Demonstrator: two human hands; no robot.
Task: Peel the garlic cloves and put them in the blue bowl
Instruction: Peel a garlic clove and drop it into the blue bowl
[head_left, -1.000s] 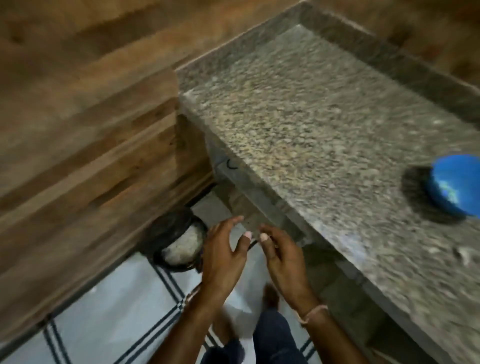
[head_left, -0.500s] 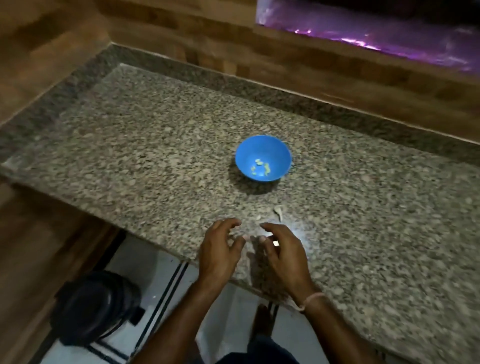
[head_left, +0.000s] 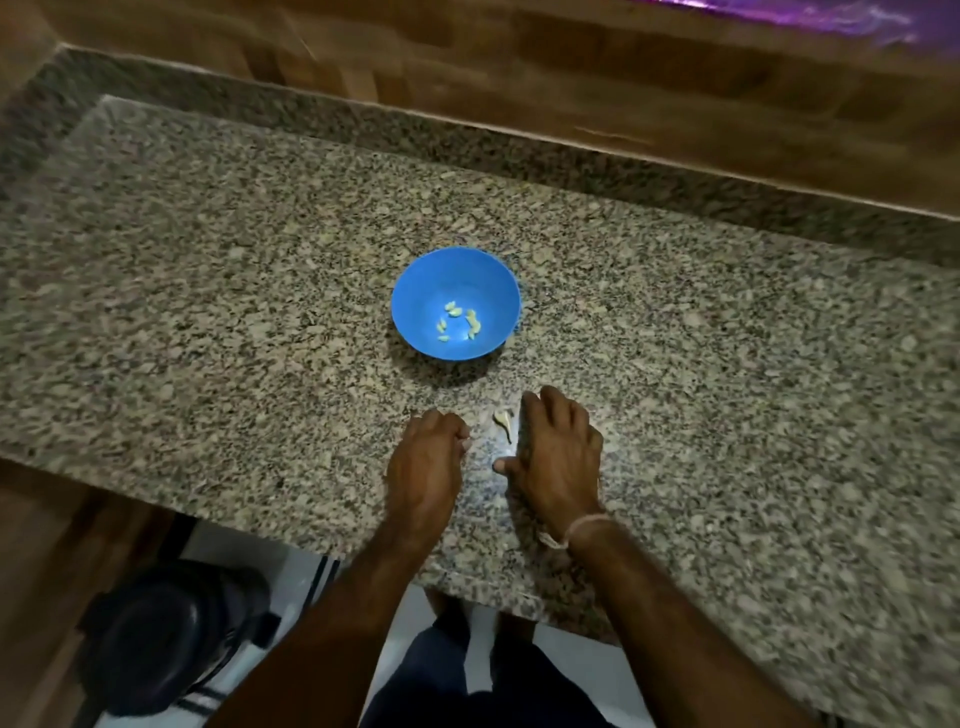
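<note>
The blue bowl (head_left: 415, 291) stands in the middle of the granite counter (head_left: 208, 312) with several peeled garlic cloves (head_left: 460, 322) at its bottom. A small pale garlic piece (head_left: 503, 418) lies on the counter just in front of the bowl. My right hand (head_left: 558, 452) rests on the counter right beside that piece, fingers bent down, thumb stretched to the left. My left hand (head_left: 426, 467) sits a little to the left of it with its fingers curled under; nothing shows in it.
A black bin (head_left: 166, 634) stands on the tiled floor below the counter's front edge, at the lower left. A raised granite ledge and wooden wall (head_left: 571, 88) close off the back. Purple light glows at the top right.
The view has swung from the bin and floor up to the counter. Both hands moved onto the counter; my right hand reached forward beside the garlic piece and my left fingers curled in.
</note>
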